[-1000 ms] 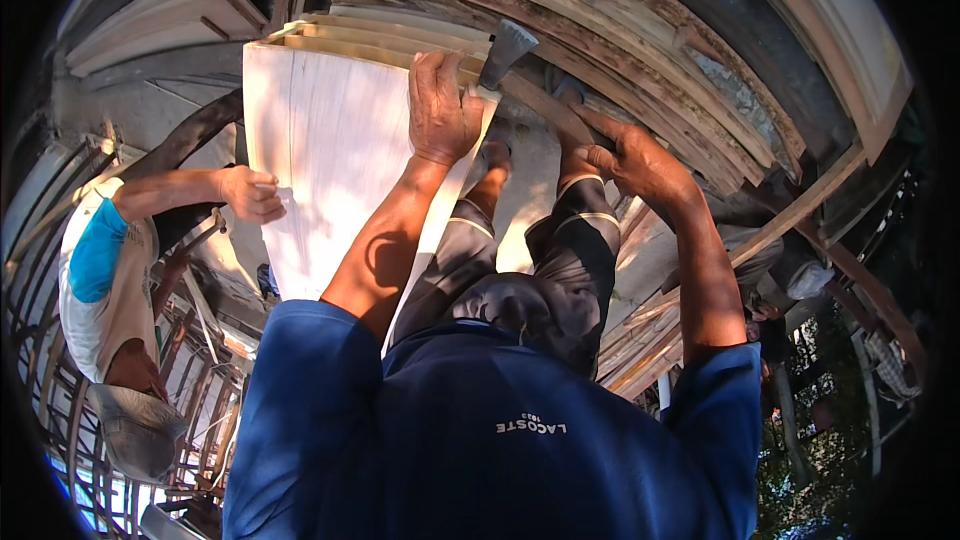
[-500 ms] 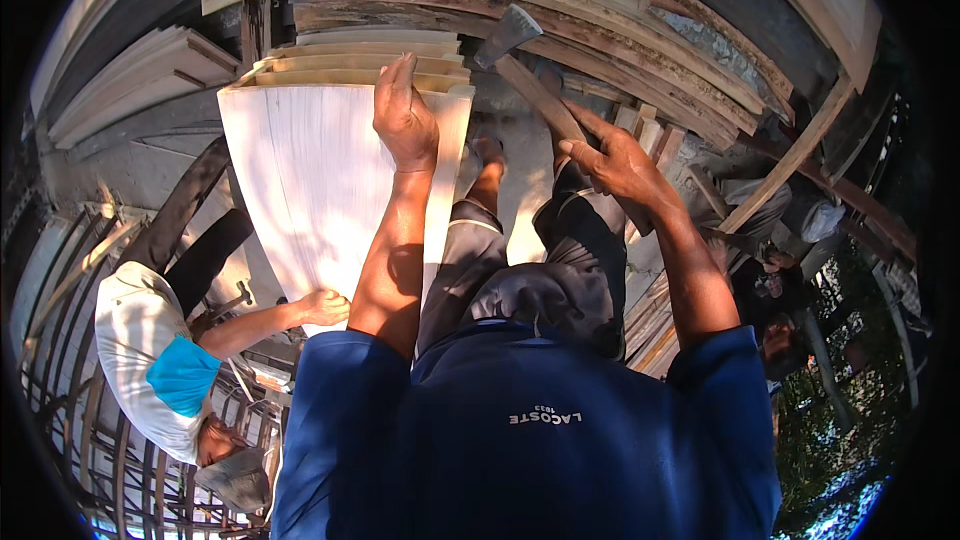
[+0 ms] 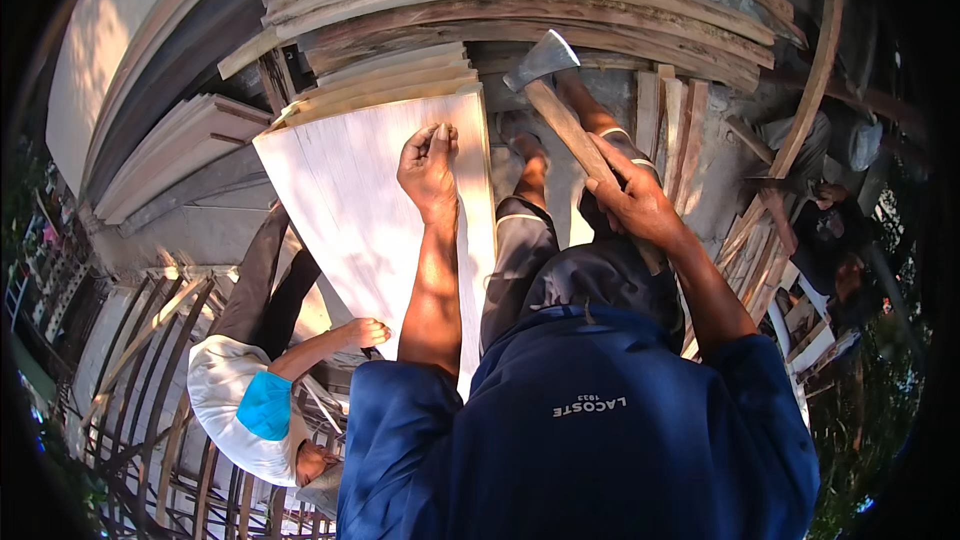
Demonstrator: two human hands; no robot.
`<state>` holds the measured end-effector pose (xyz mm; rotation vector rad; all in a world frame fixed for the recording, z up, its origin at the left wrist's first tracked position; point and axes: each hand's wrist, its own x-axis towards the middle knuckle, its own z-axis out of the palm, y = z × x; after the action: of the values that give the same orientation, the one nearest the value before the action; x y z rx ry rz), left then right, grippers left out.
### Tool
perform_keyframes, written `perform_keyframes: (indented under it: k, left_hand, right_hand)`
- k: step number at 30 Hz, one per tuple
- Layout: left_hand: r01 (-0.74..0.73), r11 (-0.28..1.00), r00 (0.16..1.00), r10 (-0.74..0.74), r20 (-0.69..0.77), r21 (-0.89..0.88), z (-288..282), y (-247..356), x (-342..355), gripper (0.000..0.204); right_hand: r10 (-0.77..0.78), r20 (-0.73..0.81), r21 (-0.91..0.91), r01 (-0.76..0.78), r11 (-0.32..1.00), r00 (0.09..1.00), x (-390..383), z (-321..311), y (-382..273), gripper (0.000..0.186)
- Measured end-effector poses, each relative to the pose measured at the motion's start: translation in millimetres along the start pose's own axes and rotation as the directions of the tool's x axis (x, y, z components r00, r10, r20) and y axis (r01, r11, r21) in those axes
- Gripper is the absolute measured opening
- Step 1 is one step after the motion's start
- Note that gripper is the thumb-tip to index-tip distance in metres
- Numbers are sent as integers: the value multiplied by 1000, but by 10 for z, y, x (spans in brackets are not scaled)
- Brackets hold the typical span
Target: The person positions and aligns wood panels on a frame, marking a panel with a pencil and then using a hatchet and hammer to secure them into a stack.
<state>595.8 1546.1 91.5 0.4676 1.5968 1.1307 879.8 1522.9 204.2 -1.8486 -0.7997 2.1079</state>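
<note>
My right hand (image 3: 637, 202) is wrapped round the wooden handle of a hatchet (image 3: 566, 125). Its grey metal head points up and away, to the right of a large pale wooden panel (image 3: 345, 200). Over that panel, toward its far right corner, is my left hand (image 3: 428, 172). The fingers are curled and the thumb presses against them; whatever they pinch is too small to make out. Several stacked board edges (image 3: 385, 80) show along the panel's far end. A co-worker's hand (image 3: 362, 333) is at the panel's near left edge.
Long planks (image 3: 520, 5) lie piled across the far side. To the left, a co-worker in a white shirt (image 3: 235, 395) leans in close. Another person (image 3: 835, 230) is at the right among loose timber. Short upright boards (image 3: 672, 130) stand beyond my right foot.
My view has shifted, so the panel and co-worker appear farther right. The fingers of my left hand, stretched upward before, are now curled. The hatchet's head has turned in my right hand.
</note>
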Motion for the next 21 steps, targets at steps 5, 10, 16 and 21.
perform_keyframes:
  k: [5,10,16,21]
  left_hand:
    - [-191,972,982,189,24,138,122,-105,-7,15]
    - [-324,924,943,331,-3,203,145,-301,51,12]
    - [-470,805,873,485,56,362,196,-233,51,10]
    - [-455,800,878,475,52,391,243,-136,-2,9]
  right_hand:
    - [-114,-13,-171,110,979,993,-115,136,-35,62]
    - [-532,-113,-365,463,807,839,-176,208,189,43]
    - [-556,-115,-408,471,782,824,-116,160,5,34]
    - [-632,-53,-611,475,633,773,-71,219,-118,39]
